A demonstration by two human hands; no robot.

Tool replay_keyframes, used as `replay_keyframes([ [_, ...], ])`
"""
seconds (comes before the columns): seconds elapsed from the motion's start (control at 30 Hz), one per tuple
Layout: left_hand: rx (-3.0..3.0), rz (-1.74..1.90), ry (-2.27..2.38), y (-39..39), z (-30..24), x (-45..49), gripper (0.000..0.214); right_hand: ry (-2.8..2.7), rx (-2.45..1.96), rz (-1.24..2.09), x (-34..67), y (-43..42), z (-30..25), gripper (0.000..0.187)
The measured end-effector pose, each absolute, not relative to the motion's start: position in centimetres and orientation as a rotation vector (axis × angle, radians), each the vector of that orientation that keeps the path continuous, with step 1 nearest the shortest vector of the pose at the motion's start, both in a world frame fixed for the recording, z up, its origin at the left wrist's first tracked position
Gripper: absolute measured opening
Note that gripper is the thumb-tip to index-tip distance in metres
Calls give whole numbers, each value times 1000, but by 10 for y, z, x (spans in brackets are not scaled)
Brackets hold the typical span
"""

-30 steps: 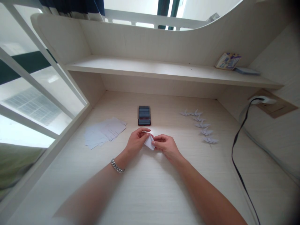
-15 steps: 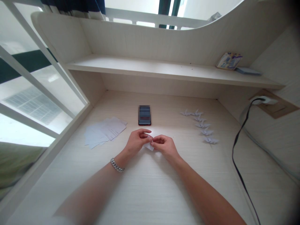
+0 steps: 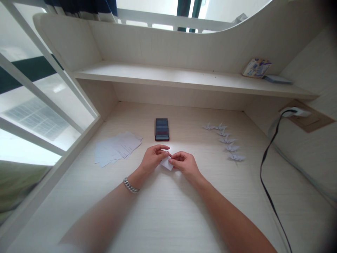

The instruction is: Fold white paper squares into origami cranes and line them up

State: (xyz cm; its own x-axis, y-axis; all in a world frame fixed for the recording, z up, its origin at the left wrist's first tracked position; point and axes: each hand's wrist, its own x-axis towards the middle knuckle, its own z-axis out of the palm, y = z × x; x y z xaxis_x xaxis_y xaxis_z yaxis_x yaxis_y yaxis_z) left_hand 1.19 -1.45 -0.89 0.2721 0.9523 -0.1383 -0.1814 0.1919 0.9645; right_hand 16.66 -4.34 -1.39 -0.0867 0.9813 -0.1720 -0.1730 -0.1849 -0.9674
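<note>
A small folded piece of white paper (image 3: 166, 163) is pinched between both my hands just above the desk (image 3: 168, 211). My left hand (image 3: 152, 158), with a metal bracelet on the wrist, grips its left side with closed fingers. My right hand (image 3: 183, 163) pinches its right edge. Much of the paper is hidden by my fingers. A phone (image 3: 162, 129) lies flat just beyond my hands.
A loose stack of white paper sheets (image 3: 116, 148) lies to the left. Several folded paper cranes (image 3: 226, 142) sit in a curved row on the right. A black cable (image 3: 268, 165) runs from a wall plug (image 3: 295, 112). A shelf (image 3: 184, 79) above holds a small packet (image 3: 256, 67).
My fingers have shifted slightly on the folded paper, drawing closer over it. My arms stay where they were.
</note>
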Motion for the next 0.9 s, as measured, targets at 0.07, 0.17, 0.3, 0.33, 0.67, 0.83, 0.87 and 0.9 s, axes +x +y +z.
replay_keyframes([
  [0.07,1082,994,968,-15,-9,12,41,-1010,-1172,1473,167,-43,-14,27],
  [0.17,1156,988,992,-16,-9,13,42,-988,-1178,1461,167,-42,-14,29],
  [0.3,1220,960,1036,-15,-9,12,40,-979,-1173,1494,167,-42,-15,29],
  [0.33,1228,954,1044,-15,-9,11,41,-976,-1167,1508,168,-42,-14,29],
  [0.67,1242,939,1077,-17,-6,13,41,-934,-1157,1559,169,-41,-10,28],
  [0.83,1254,924,1078,-17,-8,14,40,-931,-1164,1572,169,-40,-11,27],
  [0.87,1252,924,1075,-17,-8,14,40,-934,-1165,1571,169,-40,-12,27],
  [0.9,1249,926,1072,-17,-8,14,40,-937,-1167,1570,169,-40,-12,27],
])
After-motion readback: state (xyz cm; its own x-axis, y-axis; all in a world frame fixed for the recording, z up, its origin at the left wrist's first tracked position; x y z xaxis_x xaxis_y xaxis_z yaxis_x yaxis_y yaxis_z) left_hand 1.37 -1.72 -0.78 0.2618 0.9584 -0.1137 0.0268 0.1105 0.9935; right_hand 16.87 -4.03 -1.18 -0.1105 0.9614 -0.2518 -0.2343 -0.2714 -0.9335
